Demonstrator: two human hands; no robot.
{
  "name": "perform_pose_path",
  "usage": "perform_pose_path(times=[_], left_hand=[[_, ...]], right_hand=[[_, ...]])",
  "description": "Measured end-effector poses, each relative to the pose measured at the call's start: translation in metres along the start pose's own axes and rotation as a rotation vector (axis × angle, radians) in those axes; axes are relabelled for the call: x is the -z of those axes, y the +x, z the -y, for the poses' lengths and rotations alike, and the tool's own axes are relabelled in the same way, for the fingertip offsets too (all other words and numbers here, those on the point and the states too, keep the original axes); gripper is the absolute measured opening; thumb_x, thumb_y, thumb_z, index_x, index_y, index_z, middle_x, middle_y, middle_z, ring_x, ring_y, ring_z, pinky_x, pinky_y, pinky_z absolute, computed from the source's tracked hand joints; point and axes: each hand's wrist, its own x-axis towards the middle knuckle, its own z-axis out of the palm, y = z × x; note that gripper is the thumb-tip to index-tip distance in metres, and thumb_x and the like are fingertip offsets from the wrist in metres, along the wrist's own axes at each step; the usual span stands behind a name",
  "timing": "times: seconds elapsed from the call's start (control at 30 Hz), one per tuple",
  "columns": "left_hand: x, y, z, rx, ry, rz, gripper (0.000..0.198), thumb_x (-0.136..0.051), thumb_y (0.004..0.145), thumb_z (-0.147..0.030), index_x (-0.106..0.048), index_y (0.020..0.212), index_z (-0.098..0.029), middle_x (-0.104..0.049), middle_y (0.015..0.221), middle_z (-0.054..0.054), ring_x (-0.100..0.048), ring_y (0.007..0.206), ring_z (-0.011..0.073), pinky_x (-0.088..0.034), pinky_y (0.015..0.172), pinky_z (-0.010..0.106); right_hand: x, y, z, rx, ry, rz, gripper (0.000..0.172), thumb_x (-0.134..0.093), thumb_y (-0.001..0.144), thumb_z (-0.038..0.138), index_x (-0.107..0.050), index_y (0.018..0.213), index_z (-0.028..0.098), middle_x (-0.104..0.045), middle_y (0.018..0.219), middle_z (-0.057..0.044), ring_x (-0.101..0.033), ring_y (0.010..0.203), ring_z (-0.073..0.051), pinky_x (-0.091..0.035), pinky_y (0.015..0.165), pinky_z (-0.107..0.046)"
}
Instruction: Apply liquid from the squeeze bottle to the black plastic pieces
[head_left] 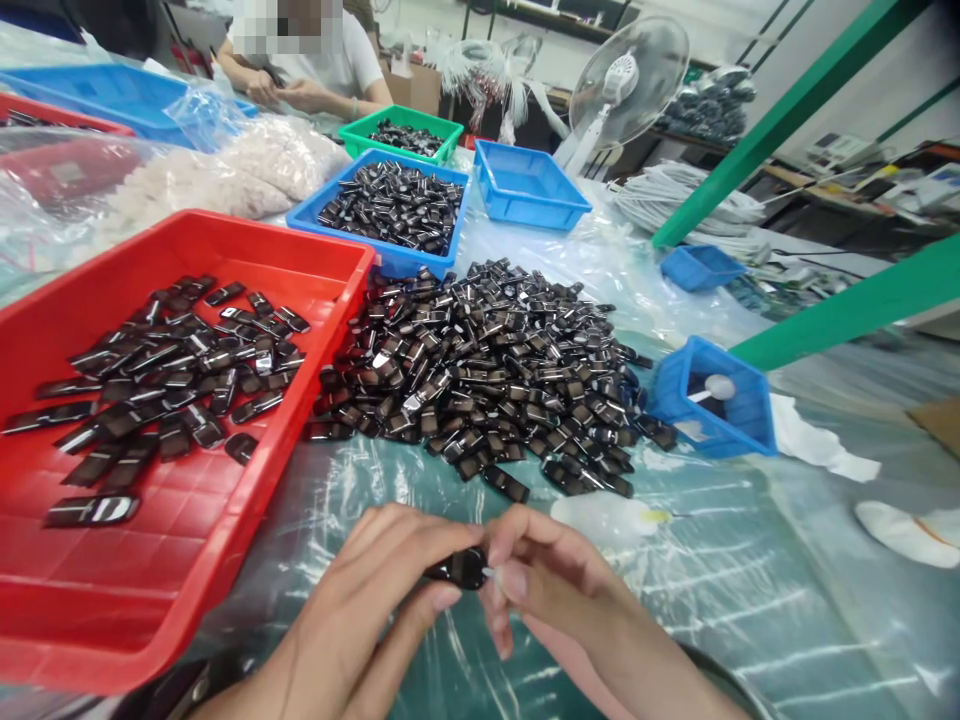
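Observation:
Near the front edge of the table, my left hand (375, 580) pinches a glossy black plastic casing (459, 568) between thumb and fingers. My right hand (551, 580) is closed at the casing's right end, thumb and forefinger pinching a tiny whitish piece (490, 573) against it. What this piece is cannot be made out. Just beyond my hands lies a big loose heap of similar dark casings (495, 370). To the left, a red tray (187, 550) holds more of them, spread in a loose pile.
A white bottle with a yellowish tip (611, 517) lies beyond my right hand. A small blue bin (712, 425) stands at right, beside white tissue (821, 440). Behind the heap are a filled blue tray (300, 218), a green tray (351, 137) and another blue tray (532, 208). A person (352, 60) sits opposite.

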Motion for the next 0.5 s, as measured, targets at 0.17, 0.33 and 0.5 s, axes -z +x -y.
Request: perform_pose_path(times=[0.17,0.33,0.5], left_hand=[[0.0017,-0.0019,-0.0018,0.013,0.026,0.021,0.037,-0.047,0.096,-0.01,-0.045,0.128,-0.03,-0.063,0.114,-0.002,-0.057,0.104,0.0148,-0.044,0.093,0.026],[-0.0019,-0.0008,0.0043,-0.116,0.058,0.001,0.036,-0.041,0.1,-0.013,-0.042,0.133,-0.025,-0.064,0.111,0.004,-0.058,0.097,0.0176,-0.046,0.085,0.03],[-0.0008,-0.009,-0.005,-0.215,0.334,0.001,0.035,-0.039,0.101,-0.018,-0.042,0.136,-0.019,-0.067,0.11,0.007,-0.061,0.091,0.0191,-0.046,0.082,0.031]], right_hand=[[0.0011,-0.0009,0.0019,-0.026,0.002,0.003,0.015,-0.075,0.08,0.026,-0.065,0.077,0.016,-0.062,0.066,0.004,-0.058,0.061,-0.006,-0.049,0.061,-0.017],[0.0018,0.0013,-0.0017,-0.018,0.059,0.04,0.02,-0.077,0.078,0.025,-0.059,0.085,0.019,-0.06,0.068,0.006,-0.059,0.061,-0.006,-0.051,0.06,-0.017],[0.0031,-0.0004,-0.0029,-0.063,-0.012,0.08,0.021,-0.074,0.081,0.029,-0.057,0.088,0.019,-0.06,0.071,0.006,-0.06,0.061,-0.006,-0.051,0.059,-0.019]])
